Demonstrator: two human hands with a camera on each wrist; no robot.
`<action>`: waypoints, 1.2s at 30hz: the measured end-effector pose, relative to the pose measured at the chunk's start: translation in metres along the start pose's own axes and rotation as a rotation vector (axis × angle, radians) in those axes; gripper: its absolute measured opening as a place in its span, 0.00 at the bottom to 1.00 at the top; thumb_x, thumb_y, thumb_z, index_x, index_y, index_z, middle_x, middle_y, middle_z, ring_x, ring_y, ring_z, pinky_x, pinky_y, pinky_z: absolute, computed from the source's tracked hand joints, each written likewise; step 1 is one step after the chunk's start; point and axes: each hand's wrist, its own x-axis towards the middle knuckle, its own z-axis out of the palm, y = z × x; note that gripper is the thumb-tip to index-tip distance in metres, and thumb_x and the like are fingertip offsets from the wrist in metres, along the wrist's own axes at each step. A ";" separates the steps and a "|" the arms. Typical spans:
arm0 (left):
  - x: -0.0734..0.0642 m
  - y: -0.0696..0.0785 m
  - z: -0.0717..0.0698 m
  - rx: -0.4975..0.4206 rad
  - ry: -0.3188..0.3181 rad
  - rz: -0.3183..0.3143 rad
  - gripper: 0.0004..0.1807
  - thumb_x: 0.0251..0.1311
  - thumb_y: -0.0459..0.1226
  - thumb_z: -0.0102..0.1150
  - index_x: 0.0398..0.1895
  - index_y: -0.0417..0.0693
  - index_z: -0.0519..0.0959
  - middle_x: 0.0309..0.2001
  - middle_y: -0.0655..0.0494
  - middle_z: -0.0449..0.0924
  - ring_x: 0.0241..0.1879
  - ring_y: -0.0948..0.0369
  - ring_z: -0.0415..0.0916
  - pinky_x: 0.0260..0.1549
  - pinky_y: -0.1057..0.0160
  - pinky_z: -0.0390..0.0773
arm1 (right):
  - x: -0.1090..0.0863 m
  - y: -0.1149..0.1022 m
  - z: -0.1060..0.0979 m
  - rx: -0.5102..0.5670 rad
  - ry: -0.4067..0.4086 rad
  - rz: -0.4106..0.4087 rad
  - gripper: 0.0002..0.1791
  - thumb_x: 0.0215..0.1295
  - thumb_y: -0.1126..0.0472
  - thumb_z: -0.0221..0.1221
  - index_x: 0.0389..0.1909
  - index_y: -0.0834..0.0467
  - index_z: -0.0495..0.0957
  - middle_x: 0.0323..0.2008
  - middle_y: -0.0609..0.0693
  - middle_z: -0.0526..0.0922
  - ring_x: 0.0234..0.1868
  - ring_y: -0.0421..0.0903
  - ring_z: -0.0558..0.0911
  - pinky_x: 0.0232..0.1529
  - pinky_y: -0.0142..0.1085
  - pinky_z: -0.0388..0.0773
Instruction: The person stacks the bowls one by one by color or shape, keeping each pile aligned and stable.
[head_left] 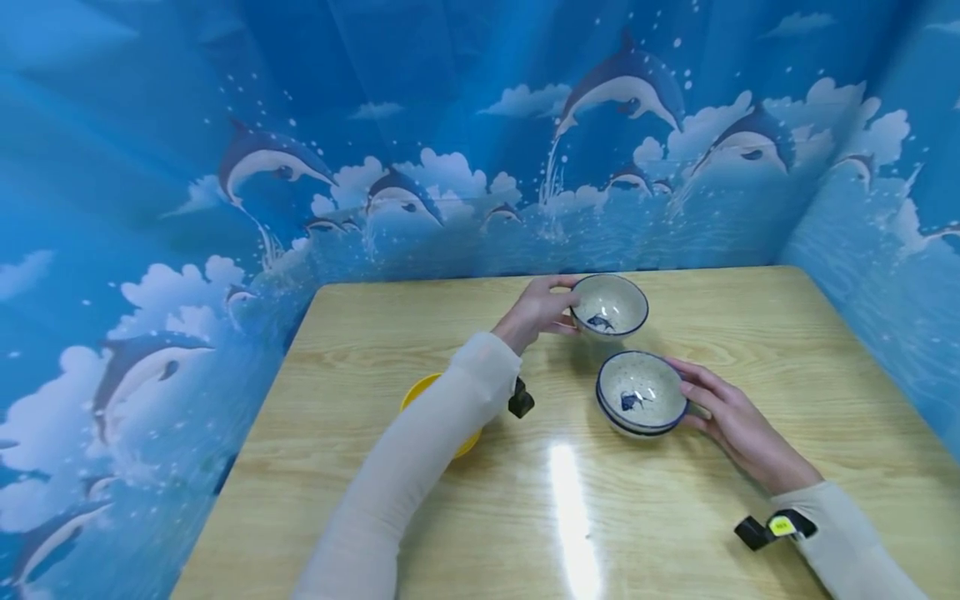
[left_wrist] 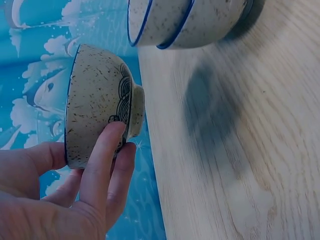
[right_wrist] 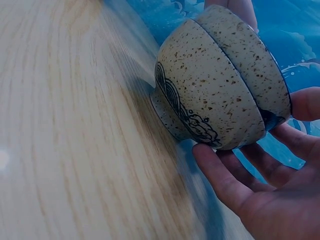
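My left hand point(head_left: 531, 312) holds a speckled cream bowl point(head_left: 618, 298) with a blue rim and a fish drawn inside. In the left wrist view, that bowl point(left_wrist: 95, 100) hangs above the table, the thumb at its rim and fingers under its side near the foot. Closer to me, two similar bowls are nested in a stack point(head_left: 637, 392). From its right side, my right hand point(head_left: 742, 429) grips this stack. Thumb and fingers lie around the stacked bowls point(right_wrist: 207, 82) in the right wrist view; the lower foot is at the tabletop.
A yellow round object point(head_left: 467, 446) lies on the wooden table point(head_left: 360, 358), mostly hidden beneath my left forearm. Behind the table and along its sides hangs a blue dolphin-print curtain point(head_left: 465, 92).
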 end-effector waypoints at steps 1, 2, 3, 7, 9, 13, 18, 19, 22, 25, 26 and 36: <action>-0.002 0.000 0.000 0.008 -0.010 0.001 0.24 0.78 0.31 0.58 0.75 0.46 0.77 0.63 0.37 0.82 0.51 0.41 0.90 0.55 0.45 0.90 | 0.000 0.000 0.000 0.000 0.001 0.004 0.34 0.90 0.48 0.48 0.88 0.54 0.56 0.82 0.61 0.55 0.61 0.24 0.76 0.58 0.29 0.86; -0.003 0.000 -0.001 0.011 -0.021 0.000 0.24 0.78 0.31 0.58 0.75 0.45 0.77 0.63 0.36 0.82 0.51 0.41 0.90 0.54 0.45 0.91 | 0.001 0.001 0.000 0.002 0.002 0.008 0.34 0.90 0.49 0.48 0.88 0.54 0.56 0.83 0.62 0.54 0.61 0.23 0.76 0.58 0.29 0.86; -0.005 0.000 -0.002 0.018 -0.031 0.000 0.24 0.78 0.32 0.58 0.75 0.45 0.77 0.63 0.36 0.82 0.52 0.41 0.90 0.54 0.46 0.91 | 0.001 0.001 0.000 0.001 0.004 0.014 0.34 0.90 0.48 0.48 0.88 0.55 0.55 0.83 0.63 0.52 0.61 0.23 0.76 0.57 0.29 0.86; -0.010 -0.002 -0.004 0.032 -0.058 0.001 0.23 0.77 0.33 0.59 0.73 0.45 0.78 0.62 0.36 0.82 0.50 0.43 0.90 0.52 0.47 0.92 | 0.003 0.001 0.001 -0.002 0.006 0.026 0.35 0.90 0.48 0.47 0.89 0.56 0.52 0.85 0.67 0.47 0.61 0.22 0.75 0.57 0.28 0.86; -0.012 -0.002 -0.006 0.032 -0.064 0.001 0.23 0.77 0.33 0.59 0.73 0.46 0.79 0.60 0.38 0.83 0.49 0.44 0.90 0.52 0.47 0.92 | 0.003 0.001 0.001 -0.003 0.003 0.027 0.36 0.90 0.48 0.47 0.89 0.57 0.51 0.85 0.68 0.46 0.61 0.21 0.75 0.57 0.28 0.86; -0.015 -0.002 -0.010 0.011 -0.090 -0.002 0.24 0.76 0.32 0.58 0.74 0.45 0.78 0.55 0.39 0.85 0.48 0.44 0.90 0.49 0.48 0.92 | 0.003 0.001 0.001 -0.001 -0.003 0.032 0.36 0.90 0.48 0.47 0.89 0.57 0.51 0.86 0.69 0.45 0.61 0.21 0.75 0.58 0.28 0.86; -0.020 0.000 -0.015 -0.003 -0.126 -0.004 0.25 0.75 0.31 0.59 0.74 0.46 0.78 0.53 0.40 0.85 0.50 0.41 0.90 0.39 0.56 0.94 | 0.001 0.000 0.000 -0.006 -0.004 0.040 0.38 0.90 0.45 0.47 0.89 0.56 0.50 0.86 0.69 0.45 0.61 0.21 0.76 0.58 0.28 0.85; -0.021 0.001 -0.016 0.001 -0.131 -0.004 0.25 0.75 0.32 0.59 0.74 0.46 0.78 0.54 0.40 0.85 0.50 0.41 0.90 0.37 0.57 0.94 | 0.001 0.000 0.000 -0.008 -0.004 0.041 0.38 0.90 0.45 0.47 0.89 0.56 0.50 0.86 0.69 0.45 0.61 0.21 0.75 0.58 0.28 0.85; -0.024 0.002 -0.017 0.018 -0.142 -0.005 0.25 0.76 0.33 0.60 0.74 0.47 0.78 0.57 0.40 0.84 0.50 0.42 0.90 0.37 0.57 0.94 | 0.001 0.000 0.000 -0.014 -0.005 0.042 0.38 0.90 0.45 0.47 0.89 0.56 0.50 0.86 0.68 0.46 0.61 0.21 0.75 0.58 0.28 0.85; -0.028 0.001 -0.018 0.033 -0.159 -0.005 0.26 0.76 0.33 0.60 0.75 0.48 0.77 0.58 0.40 0.83 0.49 0.43 0.90 0.38 0.56 0.94 | 0.002 0.001 0.000 -0.014 -0.002 0.042 0.37 0.90 0.45 0.47 0.89 0.56 0.51 0.86 0.68 0.46 0.61 0.21 0.74 0.58 0.29 0.85; -0.029 0.001 -0.018 0.037 -0.165 -0.006 0.26 0.76 0.34 0.60 0.75 0.48 0.77 0.58 0.41 0.83 0.48 0.44 0.90 0.39 0.55 0.94 | 0.002 0.001 0.000 -0.014 -0.002 0.042 0.37 0.90 0.45 0.47 0.89 0.56 0.51 0.86 0.68 0.46 0.61 0.21 0.74 0.58 0.29 0.85; -0.038 -0.001 -0.016 0.066 -0.224 0.006 0.26 0.76 0.34 0.60 0.76 0.49 0.78 0.54 0.46 0.83 0.45 0.48 0.90 0.40 0.53 0.94 | 0.001 0.001 -0.001 -0.020 -0.005 0.045 0.38 0.89 0.43 0.47 0.89 0.55 0.51 0.87 0.68 0.42 0.62 0.22 0.72 0.59 0.28 0.85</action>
